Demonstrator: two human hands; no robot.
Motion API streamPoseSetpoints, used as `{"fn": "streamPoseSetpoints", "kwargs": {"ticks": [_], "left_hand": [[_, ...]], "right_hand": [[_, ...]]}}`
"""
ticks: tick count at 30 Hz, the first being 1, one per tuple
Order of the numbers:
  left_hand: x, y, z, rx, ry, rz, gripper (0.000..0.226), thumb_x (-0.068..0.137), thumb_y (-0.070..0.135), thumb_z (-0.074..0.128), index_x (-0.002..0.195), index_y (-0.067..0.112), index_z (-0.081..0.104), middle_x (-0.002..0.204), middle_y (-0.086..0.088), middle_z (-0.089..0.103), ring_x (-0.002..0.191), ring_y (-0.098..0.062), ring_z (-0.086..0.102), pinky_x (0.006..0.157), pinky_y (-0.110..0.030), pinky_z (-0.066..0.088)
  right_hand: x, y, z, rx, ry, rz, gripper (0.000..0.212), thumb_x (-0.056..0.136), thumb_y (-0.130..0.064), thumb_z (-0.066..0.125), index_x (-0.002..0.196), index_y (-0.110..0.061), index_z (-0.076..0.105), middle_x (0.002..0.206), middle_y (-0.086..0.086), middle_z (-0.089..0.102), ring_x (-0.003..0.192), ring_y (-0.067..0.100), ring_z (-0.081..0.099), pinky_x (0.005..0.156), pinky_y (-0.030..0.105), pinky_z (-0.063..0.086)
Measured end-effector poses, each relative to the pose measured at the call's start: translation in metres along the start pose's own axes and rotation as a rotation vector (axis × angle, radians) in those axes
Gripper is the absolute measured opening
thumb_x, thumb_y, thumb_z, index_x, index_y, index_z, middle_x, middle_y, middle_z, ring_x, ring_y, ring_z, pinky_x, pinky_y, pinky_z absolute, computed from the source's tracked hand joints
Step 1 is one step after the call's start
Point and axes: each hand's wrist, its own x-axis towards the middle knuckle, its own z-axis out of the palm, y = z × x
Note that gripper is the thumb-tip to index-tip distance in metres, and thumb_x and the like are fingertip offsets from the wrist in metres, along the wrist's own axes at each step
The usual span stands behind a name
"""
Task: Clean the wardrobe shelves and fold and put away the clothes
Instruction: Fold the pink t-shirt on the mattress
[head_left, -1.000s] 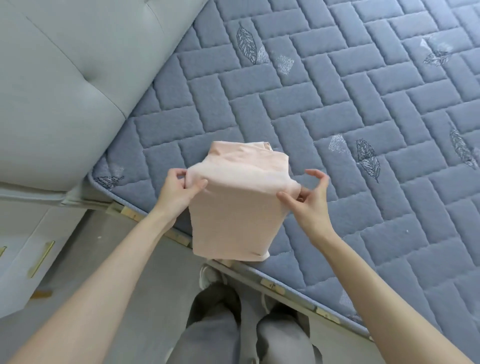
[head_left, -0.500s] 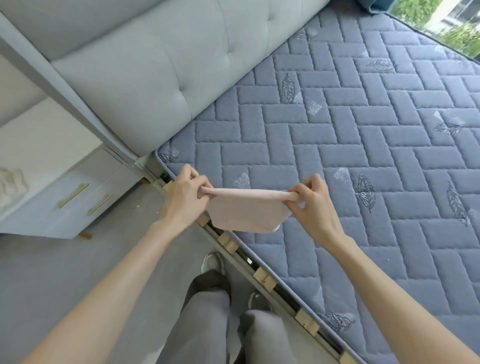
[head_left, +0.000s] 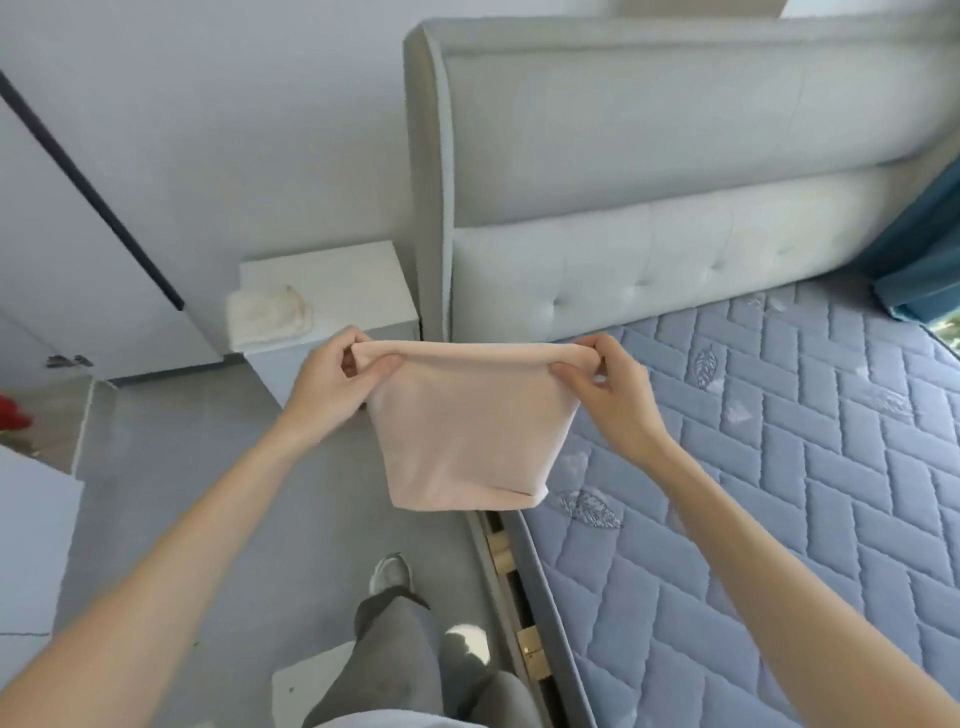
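A folded pale pink garment (head_left: 462, 436) hangs in the air in front of me, above the floor beside the bed's edge. My left hand (head_left: 332, 379) pinches its upper left corner between thumb and fingers. My right hand (head_left: 613, 384) pinches the upper right corner the same way. The folded top edge is stretched straight between both hands. The garment's lower edge hangs free.
The blue quilted mattress (head_left: 779, 467) lies to the right, with a grey padded headboard (head_left: 649, 171) behind it. A white bedside table (head_left: 337, 291) carries a folded white cloth (head_left: 267, 314). A white wardrobe door (head_left: 67, 234) stands at left. My feet stand on the grey floor (head_left: 182, 467).
Both hands lifted the pink garment off the mattress and carried it left, over the bed's edge. My view rose, so the headboard, bedside table and wardrobe came into sight.
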Motion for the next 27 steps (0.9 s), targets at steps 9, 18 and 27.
{"fn": "streamPoseSetpoints", "kwargs": {"ticks": [9, 18, 27], "left_hand": [[0.034, -0.018, -0.177, -0.286, 0.414, -0.103, 0.008, 0.089, 0.015, 0.066, 0.085, 0.014, 0.060, 0.080, 0.006, 0.065, 0.066, 0.008, 0.061, 0.060, -0.008, 0.044], [0.093, -0.064, -0.334, -0.238, 0.729, -0.156, 0.018, 0.089, 0.017, 0.067, 0.093, 0.001, 0.058, 0.082, -0.002, 0.067, 0.059, 0.006, 0.061, 0.051, -0.010, 0.045], [0.135, -0.108, -0.440, -0.219, 0.984, -0.328, 0.022, 0.087, 0.026, 0.070, 0.093, 0.006, 0.064, 0.085, -0.009, 0.072, 0.075, -0.026, 0.062, 0.064, -0.042, 0.047]], "right_hand": [[0.131, -0.147, 0.138, 0.117, -0.191, -0.204, 0.013, 0.089, -0.028, 0.068, 0.089, -0.019, 0.059, 0.077, -0.008, 0.059, 0.067, 0.000, 0.051, 0.061, 0.016, 0.038], [0.259, -0.269, 0.305, 0.193, -0.425, -0.360, 0.008, 0.091, -0.028, 0.066, 0.092, -0.024, 0.058, 0.077, -0.009, 0.055, 0.069, 0.001, 0.050, 0.065, 0.019, 0.042], [0.351, -0.349, 0.452, 0.201, -0.641, -0.486, 0.013, 0.092, -0.029, 0.064, 0.102, -0.021, 0.060, 0.093, -0.007, 0.063, 0.087, 0.010, 0.057, 0.073, 0.016, 0.042]]}}
